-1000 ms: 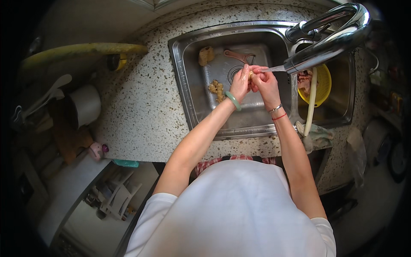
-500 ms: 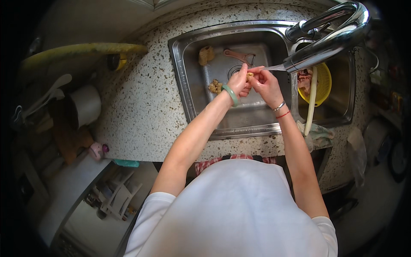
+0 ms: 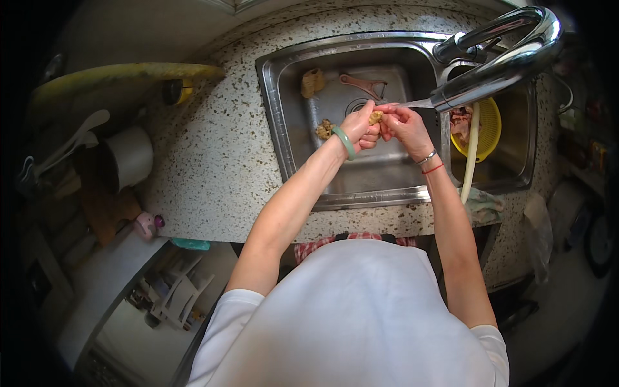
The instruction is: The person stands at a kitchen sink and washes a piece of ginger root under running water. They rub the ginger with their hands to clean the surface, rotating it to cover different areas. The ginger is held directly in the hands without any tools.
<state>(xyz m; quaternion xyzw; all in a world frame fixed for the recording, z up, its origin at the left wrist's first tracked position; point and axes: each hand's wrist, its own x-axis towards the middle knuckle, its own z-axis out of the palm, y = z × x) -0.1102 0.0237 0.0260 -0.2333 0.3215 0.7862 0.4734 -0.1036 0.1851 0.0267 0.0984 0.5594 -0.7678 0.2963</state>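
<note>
Over the sink [image 3: 361, 175] my left hand [image 3: 360, 129], with a green bangle at the wrist, is closed around a small yellowish knobbly piece that looks like ginger [image 3: 375, 117]. The fingertips of my right hand [image 3: 407, 131] pinch the same piece from the other side. Water [image 3: 416, 104] runs from the chrome faucet [image 3: 496, 61] toward my fingers. A pinkish-brown peeler [image 3: 362, 84] lies on the sink floor beyond my hands. Left of it rests a tan lump [image 3: 313, 82], and a knobbly brown piece [image 3: 324, 129] sits beside my left wrist.
In the right basin a yellow colander [image 3: 493, 129] holds pinkish raw meat [image 3: 460, 122]. A long pale stalk [image 3: 471, 155] lies across it, over the front edge near a cloth [image 3: 483, 205]. A white pot [image 3: 131, 158] stands left on the speckled counter [image 3: 206, 161].
Both hands stay together over the sink, with small finger movements on the ginger piece. More of the piece shows between my fingers now. The view has shifted slightly.
</note>
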